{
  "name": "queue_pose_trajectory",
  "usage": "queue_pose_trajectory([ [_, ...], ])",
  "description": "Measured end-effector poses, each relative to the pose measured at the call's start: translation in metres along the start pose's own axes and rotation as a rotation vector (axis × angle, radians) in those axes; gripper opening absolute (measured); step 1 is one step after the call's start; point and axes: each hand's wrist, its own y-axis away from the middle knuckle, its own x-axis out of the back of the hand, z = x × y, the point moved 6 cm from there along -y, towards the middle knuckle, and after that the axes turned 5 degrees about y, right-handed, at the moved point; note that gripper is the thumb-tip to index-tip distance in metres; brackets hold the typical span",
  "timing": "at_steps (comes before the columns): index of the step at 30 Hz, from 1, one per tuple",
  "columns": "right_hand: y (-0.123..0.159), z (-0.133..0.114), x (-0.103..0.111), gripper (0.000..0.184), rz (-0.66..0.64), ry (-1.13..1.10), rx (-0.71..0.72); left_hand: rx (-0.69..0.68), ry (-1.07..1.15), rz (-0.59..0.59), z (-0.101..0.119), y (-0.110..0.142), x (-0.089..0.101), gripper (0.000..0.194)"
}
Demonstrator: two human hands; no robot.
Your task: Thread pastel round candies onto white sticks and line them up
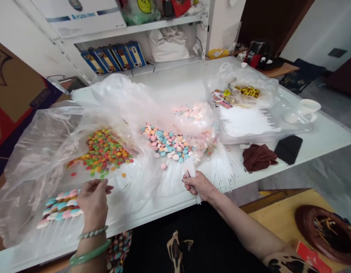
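Note:
My left hand hovers over the table's left front, its fingers curled into a pinch. Whatever may be between the fingertips is too small to make out. Partly behind it lie several rows of pastel candies, with thin pale sticks pointing toward me. My right hand is closed around a small bundle of thin white strips, held near the front edge. Beyond it a heap of pink, blue and orange candies spills from clear plastic. To the left is a pile of small green, orange and red ring candies on an open plastic bag.
More white strips fan out right of my right hand. Farther right are a tray of white sticks, a brown cloth, a black pouch and a white cup. A shelf stands behind.

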Motion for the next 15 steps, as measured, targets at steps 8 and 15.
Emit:
queue_pose_trajectory([
  [8,-0.003,-0.001,0.011,0.026,-0.008,-0.061,-0.017,0.048,0.505,-0.635,0.104,0.114,-0.1,0.03],
  [15,-0.003,0.006,0.013,0.026,-0.055,-0.124,-0.015,0.071,0.443,-0.702,0.101,0.141,-0.126,0.03],
])
